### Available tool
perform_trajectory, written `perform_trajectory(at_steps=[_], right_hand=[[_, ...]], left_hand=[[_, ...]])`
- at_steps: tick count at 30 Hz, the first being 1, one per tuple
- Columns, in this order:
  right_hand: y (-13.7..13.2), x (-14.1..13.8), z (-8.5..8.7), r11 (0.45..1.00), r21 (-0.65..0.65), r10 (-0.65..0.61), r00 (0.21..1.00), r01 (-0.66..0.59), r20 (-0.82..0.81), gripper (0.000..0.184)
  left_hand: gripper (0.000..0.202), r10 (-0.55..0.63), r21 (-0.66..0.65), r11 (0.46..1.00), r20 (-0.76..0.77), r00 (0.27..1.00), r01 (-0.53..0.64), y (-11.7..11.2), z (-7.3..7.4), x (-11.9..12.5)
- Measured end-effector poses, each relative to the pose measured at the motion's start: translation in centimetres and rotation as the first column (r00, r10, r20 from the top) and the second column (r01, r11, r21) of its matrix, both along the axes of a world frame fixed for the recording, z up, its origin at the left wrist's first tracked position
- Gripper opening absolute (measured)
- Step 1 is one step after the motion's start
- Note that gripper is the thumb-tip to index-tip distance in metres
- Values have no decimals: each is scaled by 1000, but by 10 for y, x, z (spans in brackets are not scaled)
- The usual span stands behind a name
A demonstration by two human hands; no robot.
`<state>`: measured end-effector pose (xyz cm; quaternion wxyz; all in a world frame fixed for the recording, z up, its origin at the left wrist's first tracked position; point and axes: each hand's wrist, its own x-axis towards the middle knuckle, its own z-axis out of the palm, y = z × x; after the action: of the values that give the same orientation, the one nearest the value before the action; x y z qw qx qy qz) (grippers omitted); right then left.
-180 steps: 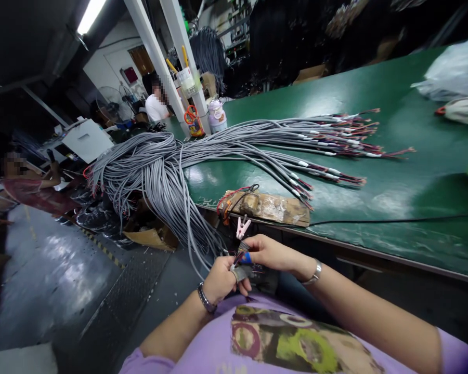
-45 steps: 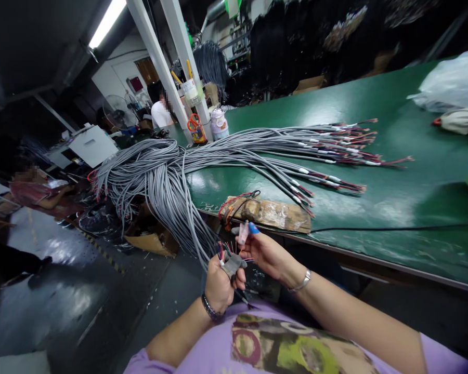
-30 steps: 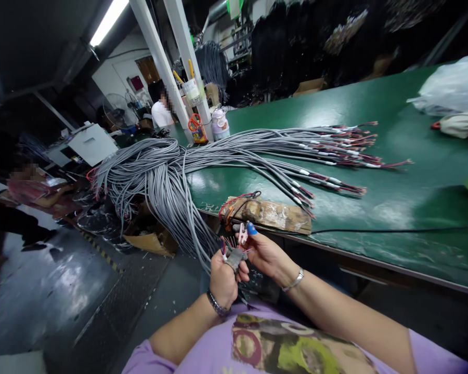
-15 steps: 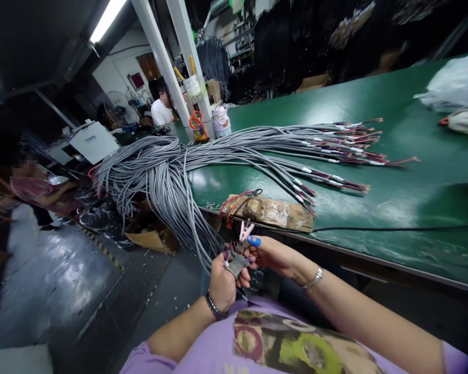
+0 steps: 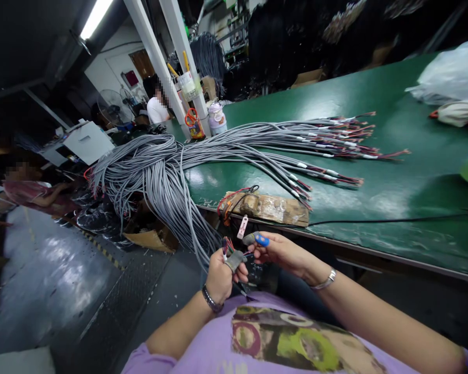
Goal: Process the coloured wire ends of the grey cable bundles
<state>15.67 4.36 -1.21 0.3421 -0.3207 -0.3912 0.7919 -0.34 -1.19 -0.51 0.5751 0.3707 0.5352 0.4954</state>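
My left hand (image 5: 220, 278) is closed round the end of a grey cable, and a fan of thin coloured wires (image 5: 228, 246) sticks up from it. A grey cover sits on a digit of this hand. Close to the right, my right hand (image 5: 278, 253) has its fingers pinched together, with a blue cover (image 5: 262, 239) and a grey cover (image 5: 250, 238) on its digits. What its fingertips hold is too small to make out. Just beyond them is a pink clip (image 5: 242, 227) near the bench edge; whether it touches the fingers I cannot tell.
Grey cables (image 5: 164, 166) lie across the green bench (image 5: 390, 197) and hang over its edge. A wooden block (image 5: 276, 209) with red and black leads sits at the front edge. Plastic bags (image 5: 452, 72) lie at the right. Two people are farther off at left.
My right hand has drawn slightly apart from my left. The pink clip, spread in a V before, now looks narrow. The whole view has shifted slightly.
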Motion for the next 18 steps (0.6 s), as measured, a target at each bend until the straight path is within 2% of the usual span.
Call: perform_trajectory(at_steps=[3, 6, 8, 10, 12, 14, 18], right_hand=[[-13, -4, -3, 999, -31, -22, 1000, 22, 12, 36], [-22, -14, -3, 993, 34, -114, 993, 113, 17, 35], [-22, -19, 0, 985, 104, -144, 989, 141, 22, 35], [-18, -23, 4, 980, 174, -109, 993, 99, 53, 35], [-12, -25, 7, 976, 215, -62, 994, 40, 95, 36], [-8, -27, 8, 976, 219, -39, 993, 14, 112, 37], [-5, -31, 4, 979, 199, -66, 993, 46, 97, 37]], left_hand=[[30, 50, 18, 999, 32, 998, -51, 1, 0, 2], [30, 43, 29, 999, 24, 999, -44, 0, -1, 3], [33, -15, 29, 999, -6, 1000, 16, -1, -2, 3], [36, -99, 22, 995, -43, 994, 100, -4, -6, 1], [37, -121, 26, 992, -60, 991, 123, -6, -11, -1], [37, -50, 43, 998, -43, 998, 52, -7, -14, -2], [37, 75, 39, 996, 30, 997, -77, -4, -14, -2]])
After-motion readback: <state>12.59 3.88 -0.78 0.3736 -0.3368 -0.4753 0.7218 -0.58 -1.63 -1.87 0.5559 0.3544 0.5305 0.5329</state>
